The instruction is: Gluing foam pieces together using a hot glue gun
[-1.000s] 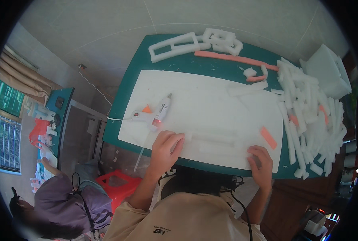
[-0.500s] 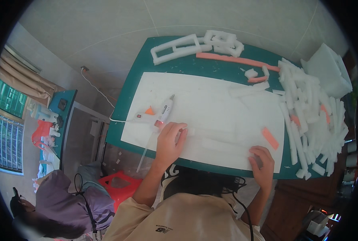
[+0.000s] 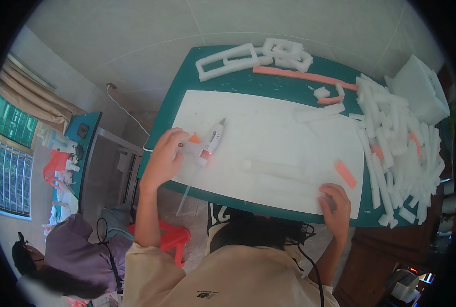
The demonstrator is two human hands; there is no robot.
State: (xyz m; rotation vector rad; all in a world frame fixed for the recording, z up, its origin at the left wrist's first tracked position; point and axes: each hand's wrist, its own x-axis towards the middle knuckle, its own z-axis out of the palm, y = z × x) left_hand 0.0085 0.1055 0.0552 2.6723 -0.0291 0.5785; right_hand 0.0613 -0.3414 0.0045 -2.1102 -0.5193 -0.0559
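My left hand (image 3: 165, 156) is at the left edge of the white sheet, fingers curved and thumb apart, beside the glue gun's handle end. It partly covers the cord side of the glue gun. The white glue gun (image 3: 213, 138) lies on the sheet with its nozzle pointing away from me and an orange triangular piece (image 3: 193, 138) at its side. A clear glue stick (image 3: 184, 199) sticks out toward me past the table edge. My right hand (image 3: 336, 207) rests at the near right edge, fingers loosely bent. Close to its fingertips ends a white foam strip (image 3: 284, 184), faint against the sheet.
The white sheet (image 3: 258, 123) lies on a green table (image 3: 169, 110). Glued foam frames (image 3: 225, 61) and a long pink strip (image 3: 304, 75) lie at the back. A heap of foam strips (image 3: 391, 148) covers the right side. A pink piece (image 3: 345, 174) lies near my right hand. A person (image 3: 79, 256) is at the lower left.
My left hand has moved left and away from me, from the foam strip's left end to the cord side of the glue gun. My right hand has stayed in place.
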